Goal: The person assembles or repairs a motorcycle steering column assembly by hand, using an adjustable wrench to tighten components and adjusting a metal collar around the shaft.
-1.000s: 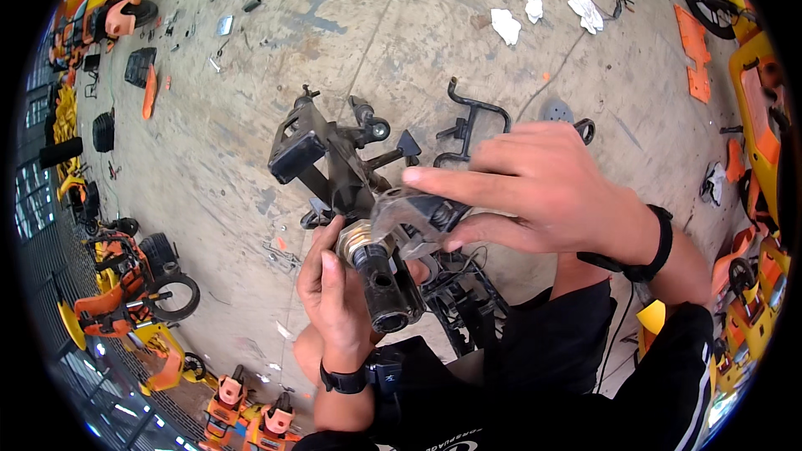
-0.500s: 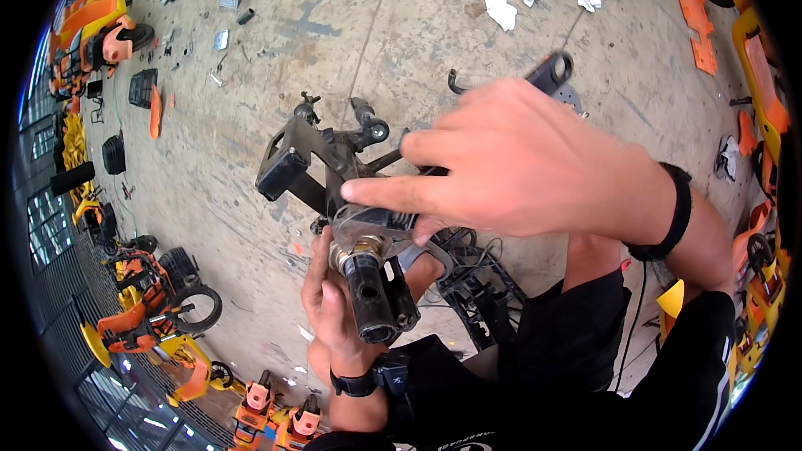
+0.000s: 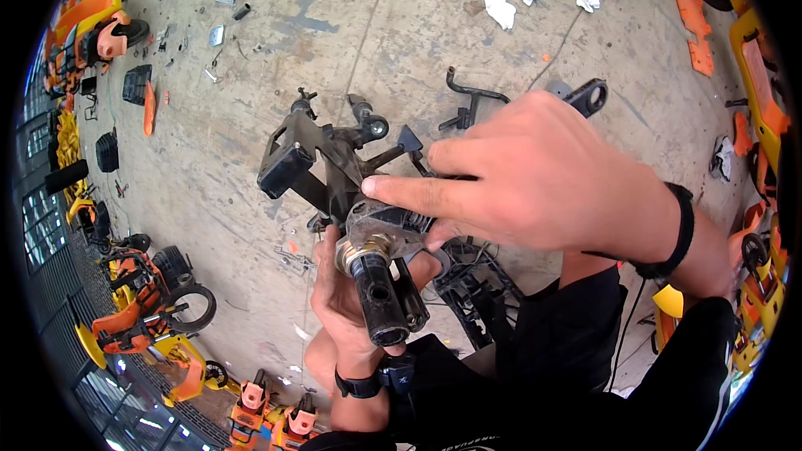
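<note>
An adjustable wrench (image 3: 387, 219) has its worn grey jaws around a brass-coloured nut (image 3: 368, 251) on a black tube (image 3: 380, 301). My right hand (image 3: 522, 179) is closed on the wrench, index finger stretched along it, handle end showing beyond the knuckles. My left hand (image 3: 338, 309) grips the tube from the left and beneath, partly hidden by it. The tube belongs to a black metal vehicle frame part (image 3: 326, 159) with a rectangular bracket and short arms, held upright in front of me.
A bent black tube frame (image 3: 468, 92) and black frame parts (image 3: 468, 292) lie on the concrete floor (image 3: 251, 58), with white rags (image 3: 499, 10) and orange panels (image 3: 692, 25) farther off. Orange and yellow scooters (image 3: 125, 301) line both sides.
The wrench handle swung up, then came slightly back down and rightward. My right hand shifted with it. My left hand still holds the tube.
</note>
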Available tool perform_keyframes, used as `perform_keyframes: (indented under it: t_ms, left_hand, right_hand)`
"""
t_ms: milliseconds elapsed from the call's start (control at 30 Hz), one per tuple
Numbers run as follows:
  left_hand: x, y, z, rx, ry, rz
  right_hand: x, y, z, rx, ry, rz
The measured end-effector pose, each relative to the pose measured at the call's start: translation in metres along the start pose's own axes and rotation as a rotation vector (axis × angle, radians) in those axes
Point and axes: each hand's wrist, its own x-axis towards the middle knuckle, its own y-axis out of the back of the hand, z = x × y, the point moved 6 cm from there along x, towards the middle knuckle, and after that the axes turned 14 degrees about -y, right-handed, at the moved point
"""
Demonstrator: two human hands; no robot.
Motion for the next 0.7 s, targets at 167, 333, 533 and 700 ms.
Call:
perform_keyframes:
  t_ms: [167, 333, 533, 700]
  left_hand:
    - [-0.006, 0.006, -0.009, 0.019, -0.028, 0.013]
    - [0.002, -0.002, 0.008, -0.035, -0.033, 0.019]
    - [0.002, -0.004, 0.01, -0.024, -0.054, 0.056]
    - [0.003, -0.005, 0.009, -0.026, -0.056, 0.037]
  right_hand:
    - [0.002, 0.003, -0.007, -0.07, 0.026, -0.003]
    - [0.013, 0.015, -0.015, -0.178, 0.112, -0.098]
    - [0.007, 0.011, -0.02, -0.193, 0.074, -0.085]
    - [-0.006, 0.009, -0.016, -0.13, -0.033, -0.004]
